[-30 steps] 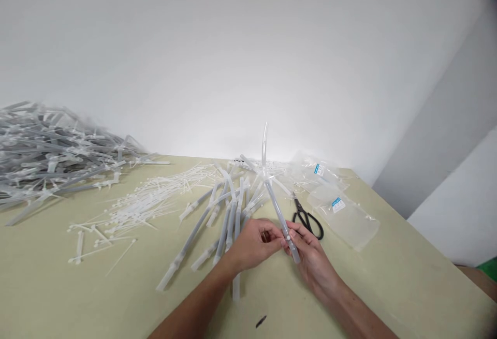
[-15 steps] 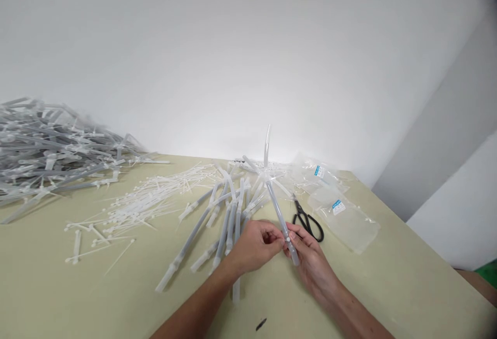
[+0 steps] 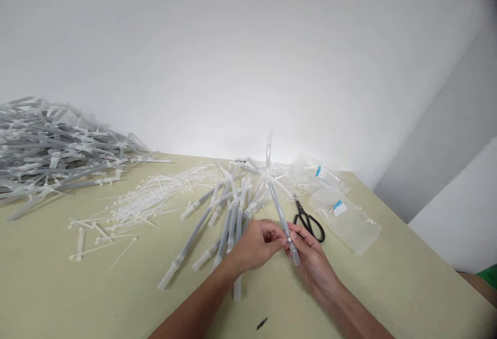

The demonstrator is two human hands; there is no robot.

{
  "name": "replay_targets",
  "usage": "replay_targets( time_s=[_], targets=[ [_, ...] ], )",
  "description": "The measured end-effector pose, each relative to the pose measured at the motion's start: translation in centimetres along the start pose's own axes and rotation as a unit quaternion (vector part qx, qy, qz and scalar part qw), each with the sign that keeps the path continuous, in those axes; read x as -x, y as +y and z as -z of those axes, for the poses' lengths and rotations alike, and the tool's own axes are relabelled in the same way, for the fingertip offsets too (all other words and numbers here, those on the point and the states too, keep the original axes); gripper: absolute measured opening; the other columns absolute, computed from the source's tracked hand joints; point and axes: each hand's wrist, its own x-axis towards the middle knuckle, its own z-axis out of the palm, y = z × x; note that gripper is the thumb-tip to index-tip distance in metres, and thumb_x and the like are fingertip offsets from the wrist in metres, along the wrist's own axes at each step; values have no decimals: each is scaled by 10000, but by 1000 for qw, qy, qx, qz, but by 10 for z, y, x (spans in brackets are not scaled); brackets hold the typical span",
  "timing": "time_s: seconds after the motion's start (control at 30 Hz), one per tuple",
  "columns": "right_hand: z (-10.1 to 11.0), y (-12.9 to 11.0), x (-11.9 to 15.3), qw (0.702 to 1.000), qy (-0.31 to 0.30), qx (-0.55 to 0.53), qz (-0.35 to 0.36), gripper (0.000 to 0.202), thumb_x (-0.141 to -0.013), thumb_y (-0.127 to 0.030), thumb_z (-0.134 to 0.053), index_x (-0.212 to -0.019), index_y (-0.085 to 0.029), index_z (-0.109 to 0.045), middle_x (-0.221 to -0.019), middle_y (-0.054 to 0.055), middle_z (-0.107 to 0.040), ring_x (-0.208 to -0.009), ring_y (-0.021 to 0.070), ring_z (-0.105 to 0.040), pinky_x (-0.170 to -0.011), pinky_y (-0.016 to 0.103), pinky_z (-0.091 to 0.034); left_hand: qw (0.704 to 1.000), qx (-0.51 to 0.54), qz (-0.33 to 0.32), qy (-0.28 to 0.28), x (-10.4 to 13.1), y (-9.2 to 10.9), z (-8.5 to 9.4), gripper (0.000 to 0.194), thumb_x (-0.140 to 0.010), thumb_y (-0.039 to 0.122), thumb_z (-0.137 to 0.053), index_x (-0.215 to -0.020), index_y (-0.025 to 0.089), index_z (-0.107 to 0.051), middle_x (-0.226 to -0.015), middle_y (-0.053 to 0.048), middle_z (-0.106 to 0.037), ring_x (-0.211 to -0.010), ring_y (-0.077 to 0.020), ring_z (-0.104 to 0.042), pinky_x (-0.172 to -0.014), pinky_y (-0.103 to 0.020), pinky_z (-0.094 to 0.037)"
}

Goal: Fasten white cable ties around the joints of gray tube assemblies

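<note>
A translucent tube assembly [image 3: 278, 205] with several branches rises from my hands toward the back of the table. My right hand [image 3: 310, 256] is closed around its lower end. Beside it, my left hand [image 3: 260, 245] pinches at the tube's left side near a small white knob [image 3: 289, 239]; what lies between those fingertips is too small to make out. Left of my left hand lie several similar tube pieces [image 3: 194, 235], some partly hidden behind it. A spread of white cable ties [image 3: 143, 202] lies further left.
Black-handled scissors [image 3: 308, 222] lie right of the tube. Clear plastic bags [image 3: 347, 220] with blue-and-white labels are beyond them. A large heap of tube assemblies [image 3: 62, 147] fills the far left, and a small dark object [image 3: 262, 323] lies near the front.
Both hands keep nearly the same grip on the tube. The whole view has shifted very slightly, and the tube's upper branch has moved a little.
</note>
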Motion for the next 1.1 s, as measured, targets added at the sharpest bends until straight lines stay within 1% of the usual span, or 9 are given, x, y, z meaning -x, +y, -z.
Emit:
replay_targets(
  time_s=[0.13,0.3,0.43,0.53,0.63,0.73,0.87,1.0,1.1],
  targets=[
    [1,0,-1,1000,9,7,-1,327,-678,-388,-756,-952,-224,-688,-675,0,-622,-609,129,-498,-609,256,-392,1000,17,-5,-3,0,-2,-1,197,-788,315,-597,-742,139,-673,-737,-48,-655,-626,-116,-561,-566,-222,-399],
    [3,0,-1,1000,3,13,7,296,-720,-378,-726,-969,-227,-675,-742,4,-615,-633,127,-486,-617,255,-392,998,53,18,-12,-1,-3,-3,186,-784,324,-608,-799,141,-642,-703,-41,-651,-629,-124,-570,-525,-213,-413],
    [2,1,0,1000,-2,18,11,289,-733,-374,-716,-978,-231,-662,-780,14,-628,-672,141,-508,-641,264,-401,996,86,25,3,-2,-3,-5,190,-765,339,-627,-794,153,-600,-665,-17,-612,-633,-136,-588,-510,-220,-449],
    [0,2,1,1000,-6,23,14,287,-741,-375,-710,-979,-226,-652,-794,19,-639,-678,140,-516,-649,265,-405,996,85,23,2,-1,-3,-7,190,-763,338,-630,-780,155,-584,-645,3,-574,-607,-115,-560,-516,-216,-460],
    [-1,2,1,999,-2,33,21,293,-748,-380,-703,-989,-225,-641,-797,20,-643,-685,144,-524,-650,269,-411,997,71,16,-3,1,-1,-9,177,-785,331,-601,-837,167,-558,-668,15,-549,-595,-100,-533,-515,-211,-467],
    [-2,1,1,998,-2,45,33,292,-757,-380,-693,-999,-228,-629,-820,30,-649,-720,164,-544,-663,285,-425,1000,20,3,16,3,2,-13,177,-816,334,-553,-908,186,-519,-723,19,-555,-529,-77,-499,-478,-201,-440],
    [-5,2,3,997,-7,59,50,283,-757,-396,-685,-980,-234,-620,-848,42,-662,-728,188,-569,-667,304,-436,997,-47,4,58,3,1,-18,151,-821,319,-535,-892,192,-493,-704,24,-562,-493,-69,-473,-469,-196,-401],
    [-6,3,3,994,12,84,62,296,-737,-404,-702,-971,-236,-634,-807,32,-665,-753,195,-578,-719,310,-431,992,-68,30,102,1,-3,-21,177,-805,293,-543,-926,207,-445,-670,35,-575,-479,-78,-478,-453,-195,-366],
    [-4,5,2,992,35,94,71,316,-740,-403,-701,-1002,-241,-631,-745,9,-641,-733,182,-565,-721,302,-423,991,-67,43,108,0,-4,-22,193,-796,268,-540,-943,215,-427,-685,36,-603,-460,-75,-474,-445,-195,-349]
  ],
)
